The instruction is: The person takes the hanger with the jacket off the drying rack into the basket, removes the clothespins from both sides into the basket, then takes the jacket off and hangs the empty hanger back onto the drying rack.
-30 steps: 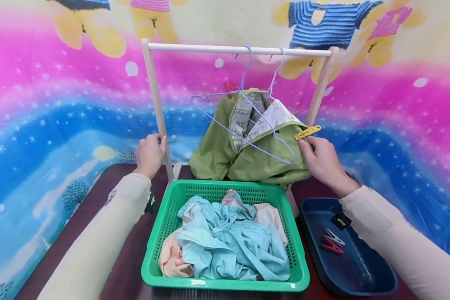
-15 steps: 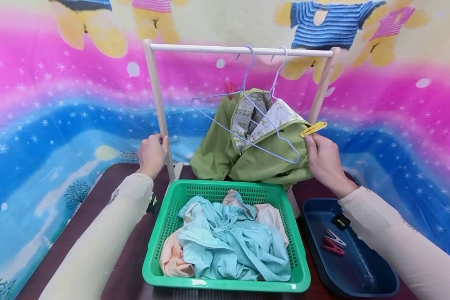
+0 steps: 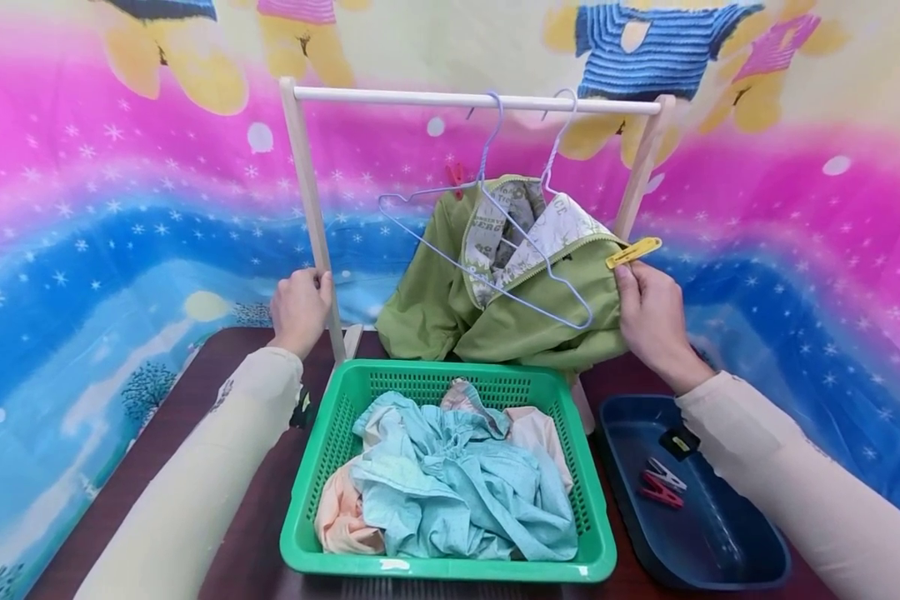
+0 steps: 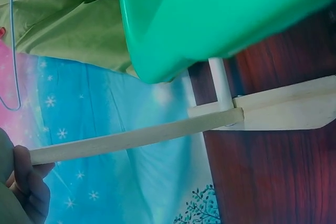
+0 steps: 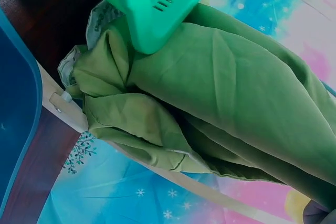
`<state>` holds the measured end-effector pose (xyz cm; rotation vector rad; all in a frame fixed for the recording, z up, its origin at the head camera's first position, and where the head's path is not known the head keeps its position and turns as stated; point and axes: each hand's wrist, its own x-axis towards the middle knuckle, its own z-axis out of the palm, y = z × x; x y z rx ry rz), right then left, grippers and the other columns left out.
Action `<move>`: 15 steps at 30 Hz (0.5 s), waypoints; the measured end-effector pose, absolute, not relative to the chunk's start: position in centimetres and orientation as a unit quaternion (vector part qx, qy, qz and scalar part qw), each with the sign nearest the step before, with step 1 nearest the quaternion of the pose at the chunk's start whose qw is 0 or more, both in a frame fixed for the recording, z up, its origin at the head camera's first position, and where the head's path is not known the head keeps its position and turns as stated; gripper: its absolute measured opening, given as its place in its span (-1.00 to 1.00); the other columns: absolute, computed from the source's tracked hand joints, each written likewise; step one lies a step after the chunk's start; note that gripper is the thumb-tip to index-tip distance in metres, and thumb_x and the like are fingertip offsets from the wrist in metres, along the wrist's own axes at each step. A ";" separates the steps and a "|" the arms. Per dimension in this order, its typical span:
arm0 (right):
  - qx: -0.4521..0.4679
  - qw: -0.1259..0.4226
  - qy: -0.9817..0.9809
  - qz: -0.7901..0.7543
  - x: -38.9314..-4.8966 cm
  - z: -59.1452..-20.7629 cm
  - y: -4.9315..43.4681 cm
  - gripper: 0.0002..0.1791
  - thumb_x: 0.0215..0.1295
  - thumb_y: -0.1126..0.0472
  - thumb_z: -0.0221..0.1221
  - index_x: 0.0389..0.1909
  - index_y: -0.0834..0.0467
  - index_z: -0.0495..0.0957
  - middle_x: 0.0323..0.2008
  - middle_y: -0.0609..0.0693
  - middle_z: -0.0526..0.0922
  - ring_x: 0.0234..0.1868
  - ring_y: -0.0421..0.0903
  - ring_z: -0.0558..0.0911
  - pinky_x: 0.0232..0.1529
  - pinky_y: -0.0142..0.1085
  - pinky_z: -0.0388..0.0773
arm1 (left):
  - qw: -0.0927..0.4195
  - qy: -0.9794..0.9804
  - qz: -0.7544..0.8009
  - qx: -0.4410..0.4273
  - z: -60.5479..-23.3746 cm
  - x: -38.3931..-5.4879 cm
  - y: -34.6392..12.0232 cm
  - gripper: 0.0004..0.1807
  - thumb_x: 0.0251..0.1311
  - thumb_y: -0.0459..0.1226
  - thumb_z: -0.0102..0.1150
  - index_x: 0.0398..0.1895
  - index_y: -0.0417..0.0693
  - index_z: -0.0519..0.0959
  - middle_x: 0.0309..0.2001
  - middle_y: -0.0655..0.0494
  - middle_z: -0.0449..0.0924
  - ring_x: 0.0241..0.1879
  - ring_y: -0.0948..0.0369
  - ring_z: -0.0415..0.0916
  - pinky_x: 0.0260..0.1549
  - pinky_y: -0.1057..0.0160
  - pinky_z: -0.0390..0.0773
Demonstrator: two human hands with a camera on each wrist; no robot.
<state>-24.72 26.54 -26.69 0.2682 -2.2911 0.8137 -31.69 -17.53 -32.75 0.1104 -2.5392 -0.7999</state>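
The arms (image 3: 195, 467) reach forward and apart, the left hand (image 3: 300, 310) curled gripping, the right hand (image 3: 654, 318) pinching.

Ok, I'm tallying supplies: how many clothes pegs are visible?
4: red plastic peg by green fabric jacket, yellow plastic peg above right hand, white peg and second red peg in blue plastic tray. Others may be hidden.

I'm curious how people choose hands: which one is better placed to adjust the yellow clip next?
Probably the right hand: it pinches the green garment right by the yellow clip. The left hand grips the rack's left post, on the far side of the garment from the clip.
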 end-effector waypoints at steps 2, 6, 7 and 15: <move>0.102 0.345 -0.877 0.318 -24.6 -26.7 26.5 -0.48 0.61 0.11 -0.05 -0.65 0.21 0.32 -0.69 0.01 0.28 -0.65 -0.21 0.27 -0.57 -0.35 0.18 | 0.237 -0.925 -0.293 0.042 -32.7 -31.7 -17.5 -0.62 0.54 -0.12 -0.05 0.02 -0.18 0.69 -0.32 -0.20 0.73 -0.45 -0.07 0.62 -0.51 0.05 0.48; 0.099 0.356 -0.870 0.326 -24.4 -26.6 26.4 -0.48 0.60 0.12 -0.03 -0.66 0.22 0.31 -0.71 0.00 0.27 -0.65 -0.23 0.26 -0.56 -0.34 0.16 | 0.235 -0.925 -0.295 0.047 -32.7 -31.5 -17.5 -0.61 0.54 -0.12 -0.06 0.03 -0.19 0.68 -0.30 -0.21 0.73 -0.44 -0.07 0.63 -0.52 0.06 0.49; 0.099 0.358 -0.868 0.329 -24.4 -26.5 26.4 -0.48 0.60 0.11 -0.03 -0.65 0.22 0.31 -0.71 0.00 0.27 -0.65 -0.23 0.26 -0.56 -0.34 0.16 | 0.235 -0.925 -0.296 0.048 -32.7 -31.5 -17.4 -0.60 0.54 -0.12 -0.07 0.03 -0.19 0.68 -0.29 -0.21 0.73 -0.44 -0.07 0.63 -0.52 0.06 0.49; 0.103 0.383 -0.852 0.341 -23.9 -26.3 26.4 -0.48 0.58 0.16 0.00 -0.66 0.27 0.33 -0.71 -0.01 0.25 -0.62 -0.28 0.24 -0.52 -0.36 0.15 | 0.236 -0.924 -0.296 0.047 -32.8 -31.5 -17.4 -0.59 0.55 -0.11 -0.09 0.03 -0.19 0.68 -0.28 -0.21 0.73 -0.42 -0.08 0.65 -0.48 0.02 0.53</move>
